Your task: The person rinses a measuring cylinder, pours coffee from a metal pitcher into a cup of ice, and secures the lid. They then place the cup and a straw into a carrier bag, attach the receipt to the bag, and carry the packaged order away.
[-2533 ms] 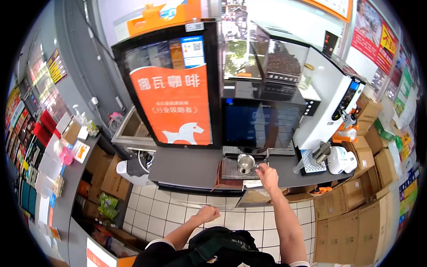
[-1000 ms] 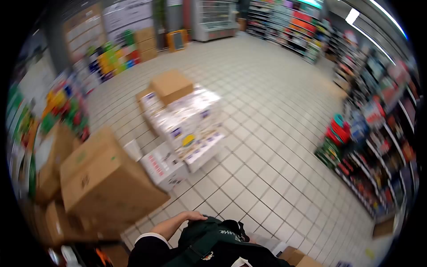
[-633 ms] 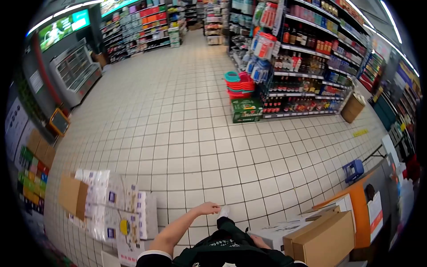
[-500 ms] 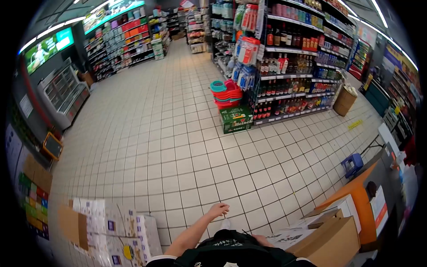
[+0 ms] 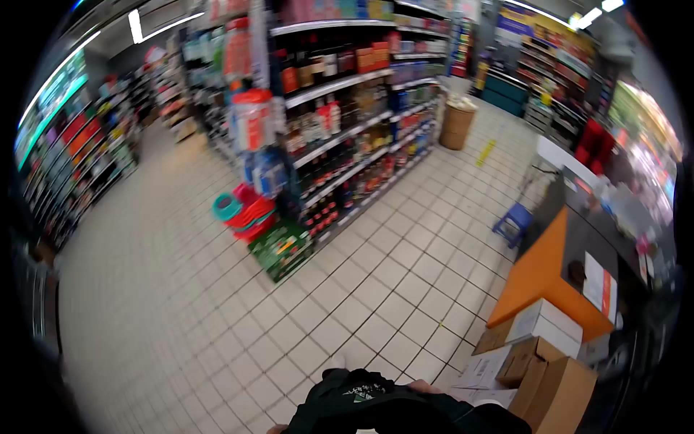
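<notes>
At the bottom of the head view, my right hand [image 5: 424,387] shows only in part beside my dark clothing [image 5: 361,394], close to the stacked cardboard boxes [image 5: 524,365]. Its fingers are hidden, so I cannot make out a grip. Just a sliver of my left hand [image 5: 276,429] shows at the lower edge, low beside my body. Nothing is visible in either hand. A light shoe tip [image 5: 336,362] shows on the tiles ahead of my body.
Shelves of bottles [image 5: 340,137] stand ahead, with a green beer carton [image 5: 282,249] and stacked red buckets [image 5: 249,217] at their corner. To the right are an orange-sided counter [image 5: 531,271], a blue stool [image 5: 513,223] and a round brown bin [image 5: 457,124]. Pale tiled floor [image 5: 188,304] lies between.
My view has swung right and tilted; shelves and beer carton now sit further left. My left hand dropped from in front of me to the lower edge. The white packages at left left the view.
</notes>
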Demonstrator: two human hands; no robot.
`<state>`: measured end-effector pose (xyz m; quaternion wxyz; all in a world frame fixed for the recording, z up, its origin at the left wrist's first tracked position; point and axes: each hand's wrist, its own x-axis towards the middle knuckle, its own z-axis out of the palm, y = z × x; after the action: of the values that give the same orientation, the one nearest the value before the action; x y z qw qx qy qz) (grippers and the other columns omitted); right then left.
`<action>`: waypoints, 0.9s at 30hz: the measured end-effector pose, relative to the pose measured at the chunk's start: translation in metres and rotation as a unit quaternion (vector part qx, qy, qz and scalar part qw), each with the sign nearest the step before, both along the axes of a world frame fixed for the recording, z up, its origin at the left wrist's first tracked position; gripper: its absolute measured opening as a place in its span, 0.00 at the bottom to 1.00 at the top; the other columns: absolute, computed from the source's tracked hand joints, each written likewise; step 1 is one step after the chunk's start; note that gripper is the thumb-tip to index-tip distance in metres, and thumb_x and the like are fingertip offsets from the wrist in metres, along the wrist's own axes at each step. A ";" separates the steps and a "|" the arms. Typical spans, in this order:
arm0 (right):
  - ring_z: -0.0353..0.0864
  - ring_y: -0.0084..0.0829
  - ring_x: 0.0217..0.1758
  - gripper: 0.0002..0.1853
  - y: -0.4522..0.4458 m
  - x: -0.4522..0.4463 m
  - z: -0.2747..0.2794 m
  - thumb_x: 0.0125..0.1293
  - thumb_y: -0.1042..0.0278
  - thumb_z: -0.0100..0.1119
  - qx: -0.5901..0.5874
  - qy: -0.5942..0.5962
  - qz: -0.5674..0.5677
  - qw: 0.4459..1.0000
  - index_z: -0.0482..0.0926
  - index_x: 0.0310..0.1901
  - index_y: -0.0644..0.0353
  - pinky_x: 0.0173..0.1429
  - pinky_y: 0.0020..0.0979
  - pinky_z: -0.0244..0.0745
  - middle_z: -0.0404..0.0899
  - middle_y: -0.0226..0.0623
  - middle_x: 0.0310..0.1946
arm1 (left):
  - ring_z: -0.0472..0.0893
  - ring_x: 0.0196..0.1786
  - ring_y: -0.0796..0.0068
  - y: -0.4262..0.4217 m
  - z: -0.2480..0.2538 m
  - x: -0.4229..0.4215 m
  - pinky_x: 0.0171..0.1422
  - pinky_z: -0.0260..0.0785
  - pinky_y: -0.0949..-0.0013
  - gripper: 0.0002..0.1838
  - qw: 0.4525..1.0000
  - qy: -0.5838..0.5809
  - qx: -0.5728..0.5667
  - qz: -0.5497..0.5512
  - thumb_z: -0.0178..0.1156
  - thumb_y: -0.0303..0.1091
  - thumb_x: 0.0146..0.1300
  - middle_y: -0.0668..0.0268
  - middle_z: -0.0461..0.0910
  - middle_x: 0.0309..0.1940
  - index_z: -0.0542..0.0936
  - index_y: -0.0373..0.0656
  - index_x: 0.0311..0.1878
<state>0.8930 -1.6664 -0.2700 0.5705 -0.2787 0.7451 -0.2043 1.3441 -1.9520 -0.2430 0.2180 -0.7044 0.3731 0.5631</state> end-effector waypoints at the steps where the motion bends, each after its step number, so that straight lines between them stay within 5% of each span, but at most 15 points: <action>1: 0.79 0.30 0.27 0.12 -0.026 -0.010 0.012 0.55 0.58 0.63 0.080 0.062 0.018 0.995 0.83 0.34 0.58 0.32 0.33 0.74 0.82 0.36 0.28 | 0.77 0.24 0.67 -0.038 -0.003 -0.027 0.28 0.70 0.64 0.11 1.000 -0.005 0.011 -0.008 0.60 0.38 0.57 0.60 0.79 0.24 0.79 0.39 0.35; 2: 0.81 0.34 0.29 0.10 -0.053 -0.023 0.022 0.57 0.61 0.60 0.164 0.114 0.040 0.979 0.84 0.37 0.53 0.34 0.35 0.76 0.82 0.35 0.28 | 0.77 0.22 0.67 -0.091 -0.015 -0.077 0.26 0.69 0.64 0.10 0.999 0.003 0.011 -0.035 0.60 0.36 0.58 0.60 0.79 0.24 0.78 0.39 0.34; 3: 0.81 0.30 0.30 0.11 -0.081 -0.030 0.073 0.50 0.72 0.67 0.092 -0.009 -0.396 0.913 0.84 0.37 0.58 0.34 0.31 0.76 0.83 0.34 0.29 | 0.76 0.21 0.68 -0.134 -0.023 -0.128 0.23 0.69 0.64 0.09 0.998 0.022 0.001 -0.051 0.60 0.35 0.58 0.60 0.78 0.23 0.77 0.38 0.34; 4: 0.81 0.26 0.32 0.15 -0.101 -0.046 0.092 0.42 0.81 0.70 0.058 0.089 -0.415 0.903 0.84 0.37 0.62 0.37 0.27 0.78 0.83 0.35 0.30 | 0.75 0.19 0.68 -0.175 -0.032 -0.182 0.21 0.68 0.64 0.08 0.996 0.056 -0.018 -0.071 0.60 0.34 0.59 0.60 0.77 0.22 0.77 0.38 0.33; 6: 0.81 0.26 0.34 0.16 -0.126 -0.080 0.096 0.42 0.81 0.69 -0.043 0.044 -0.560 0.826 0.85 0.37 0.59 0.41 0.28 0.78 0.84 0.35 0.32 | 0.81 0.31 0.62 -0.263 -0.018 -0.294 0.35 0.75 0.60 0.14 0.973 0.175 -0.051 -0.139 0.58 0.38 0.61 0.55 0.80 0.30 0.78 0.34 0.38; 7: 0.81 0.27 0.35 0.16 -0.131 -0.091 0.097 0.41 0.80 0.70 -0.112 0.027 -0.606 0.787 0.85 0.36 0.57 0.42 0.30 0.77 0.84 0.35 0.33 | 0.76 0.20 0.73 -0.266 0.043 -0.370 0.21 0.70 0.69 0.08 0.961 0.158 -0.094 -0.209 0.56 0.33 0.58 0.60 0.80 0.24 0.78 0.37 0.32; 11: 0.82 0.27 0.35 0.16 -0.137 -0.140 0.096 0.38 0.82 0.71 0.018 0.179 -0.600 0.780 0.85 0.34 0.58 0.41 0.29 0.77 0.84 0.35 0.30 | 0.80 0.29 0.74 -0.328 0.084 -0.599 0.28 0.71 0.70 0.10 0.902 0.298 -0.173 -0.260 0.57 0.36 0.58 0.62 0.81 0.28 0.78 0.40 0.39; 15: 0.83 0.27 0.33 0.14 -0.121 -0.202 0.076 0.36 0.78 0.72 0.133 0.137 -0.646 0.739 0.86 0.30 0.55 0.43 0.27 0.79 0.85 0.34 0.28 | 0.80 0.32 0.74 -0.315 0.122 -0.742 0.31 0.73 0.70 0.11 0.896 0.364 -0.138 -0.213 0.59 0.37 0.60 0.63 0.81 0.30 0.77 0.42 0.42; 19: 0.82 0.28 0.29 0.13 -0.136 -0.326 0.064 0.39 0.77 0.69 0.171 0.119 -0.636 0.743 0.86 0.32 0.55 0.37 0.30 0.79 0.84 0.36 0.26 | 0.81 0.33 0.73 -0.305 0.097 -0.784 0.33 0.74 0.70 0.12 0.910 0.316 -0.038 -0.266 0.60 0.38 0.61 0.63 0.81 0.31 0.76 0.43 0.43; 21: 0.81 0.27 0.30 0.14 -0.154 -0.395 0.059 0.40 0.79 0.65 0.084 0.203 -0.627 0.748 0.86 0.33 0.56 0.36 0.30 0.78 0.84 0.36 0.26 | 0.81 0.31 0.69 -0.316 0.049 -0.769 0.34 0.74 0.66 0.11 0.912 0.274 0.013 -0.306 0.59 0.38 0.60 0.63 0.81 0.31 0.79 0.40 0.39; 23: 0.82 0.27 0.31 0.15 -0.181 -0.477 0.077 0.41 0.80 0.62 0.033 0.219 -0.618 0.754 0.86 0.34 0.55 0.36 0.29 0.77 0.84 0.36 0.28 | 0.82 0.31 0.66 -0.316 0.046 -0.759 0.34 0.74 0.63 0.11 0.866 0.234 -0.023 -0.440 0.58 0.37 0.60 0.61 0.81 0.31 0.80 0.39 0.37; 27: 0.83 0.33 0.35 0.12 -0.227 -0.629 0.116 0.44 0.79 0.57 -0.022 0.205 -0.616 0.760 0.86 0.30 0.54 0.44 0.30 0.76 0.84 0.39 0.29 | 0.82 0.30 0.65 -0.323 0.047 -0.820 0.32 0.74 0.63 0.10 0.856 0.165 -0.013 -0.489 0.58 0.36 0.59 0.60 0.81 0.30 0.80 0.39 0.36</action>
<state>0.2644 -1.8930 -0.1540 0.1491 0.1927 0.8504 -0.4664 0.5240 -2.2745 -0.1964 0.3913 -0.3309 0.7074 0.4867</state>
